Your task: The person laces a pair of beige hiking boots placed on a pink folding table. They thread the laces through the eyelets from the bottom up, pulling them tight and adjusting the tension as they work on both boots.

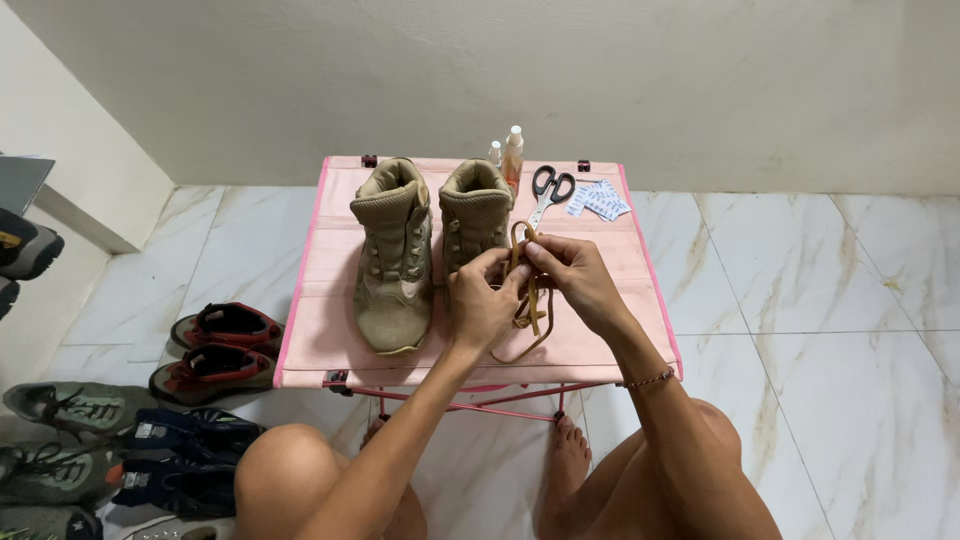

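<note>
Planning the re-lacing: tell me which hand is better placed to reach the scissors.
Right, probably. The right hand pinches the tan lace just below the scissors on the pink table; the left hand sits farther off, over the right boot.

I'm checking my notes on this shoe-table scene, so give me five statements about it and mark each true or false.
1. Both hands hold a tan lace above the pink table. True: the left hand and the right hand pinch it near its top.
2. The two tan boots lie on their sides. False: they stand upright, side by side.
3. The scissors lie on the floor. False: they lie on the table, right of the boots.
4. Two small bottles stand at the table's far edge. True.
5. Red and black sandals sit on the floor left of the table. True.
</note>
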